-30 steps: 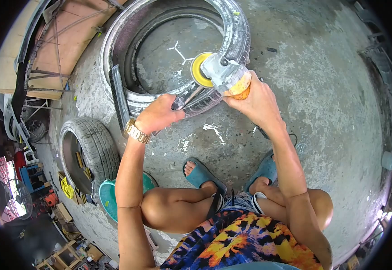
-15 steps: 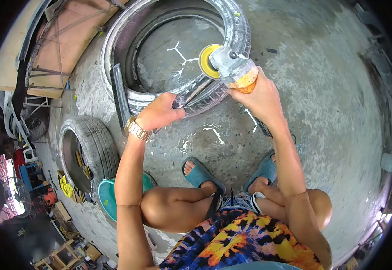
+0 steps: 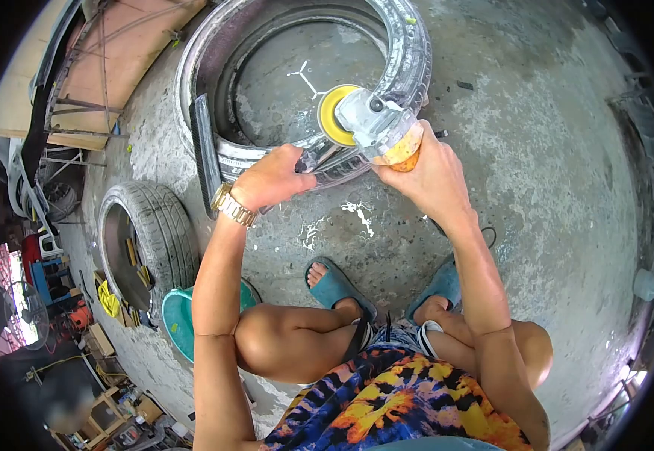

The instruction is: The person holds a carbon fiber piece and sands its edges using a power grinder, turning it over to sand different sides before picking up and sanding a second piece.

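Note:
My right hand (image 3: 434,174) is wrapped round the body of an angle grinder (image 3: 372,120), whose housing is dusty grey and orange. Its round yellow disc (image 3: 333,114) faces left, over the near rim of a large dusty tire (image 3: 408,56) lying flat on the floor. In my left hand (image 3: 273,179) is one end of a narrow dark strip (image 3: 327,156), which rests over the tire's near edge and runs up toward the disc. A second dark strip (image 3: 205,146) leans against the tire's left side, just beyond my left wrist.
Left of my knees, another tire (image 3: 163,233) stands on its side beside a green basin (image 3: 179,323). Wooden panels on a metal frame (image 3: 131,60) are at the upper left. Tools and boxes crowd the lower left. White streaks mark the concrete floor (image 3: 545,210).
The grinder and my right hand have shifted slightly left and down, bringing the disc lower over the strip. My left hand keeps its grip, and the whole view has tilted slightly.

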Action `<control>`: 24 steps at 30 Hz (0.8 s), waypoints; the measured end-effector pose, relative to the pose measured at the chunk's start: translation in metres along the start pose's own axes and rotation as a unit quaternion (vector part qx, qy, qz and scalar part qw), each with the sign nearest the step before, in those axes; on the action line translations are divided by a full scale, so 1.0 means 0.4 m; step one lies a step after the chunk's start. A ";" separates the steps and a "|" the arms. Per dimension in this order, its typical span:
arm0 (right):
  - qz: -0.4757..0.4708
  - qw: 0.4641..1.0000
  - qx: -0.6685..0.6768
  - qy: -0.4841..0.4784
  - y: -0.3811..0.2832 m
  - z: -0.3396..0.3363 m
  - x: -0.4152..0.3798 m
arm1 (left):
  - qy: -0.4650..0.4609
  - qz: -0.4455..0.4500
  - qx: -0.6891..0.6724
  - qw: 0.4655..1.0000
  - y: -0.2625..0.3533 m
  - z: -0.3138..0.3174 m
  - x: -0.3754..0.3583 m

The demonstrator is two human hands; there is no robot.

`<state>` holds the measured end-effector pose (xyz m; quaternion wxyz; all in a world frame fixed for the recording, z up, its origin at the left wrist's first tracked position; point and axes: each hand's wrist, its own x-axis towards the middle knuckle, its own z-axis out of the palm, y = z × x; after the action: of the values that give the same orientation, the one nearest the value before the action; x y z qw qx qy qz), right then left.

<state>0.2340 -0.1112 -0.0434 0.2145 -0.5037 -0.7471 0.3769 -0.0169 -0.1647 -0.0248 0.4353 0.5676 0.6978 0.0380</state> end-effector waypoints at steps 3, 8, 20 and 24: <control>0.002 1.000 -0.007 0.003 0.002 -0.003 -0.002 | 0.016 0.025 0.021 0.999 -0.013 0.006 0.007; -0.003 1.000 -0.001 -0.006 0.003 0.000 -0.006 | 0.014 0.016 0.017 1.000 -0.003 0.004 0.000; -0.013 1.000 0.003 -0.006 -0.005 -0.008 -0.006 | 0.019 0.010 0.059 0.998 0.009 0.006 -0.002; -0.011 1.000 -0.003 -0.005 -0.003 -0.005 -0.006 | 0.018 0.008 0.060 0.998 0.013 0.005 -0.004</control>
<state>0.2358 -0.1130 -0.0411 0.2135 -0.4942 -0.7546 0.3751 -0.0117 -0.1652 -0.0224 0.3874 0.5972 0.7023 0.0100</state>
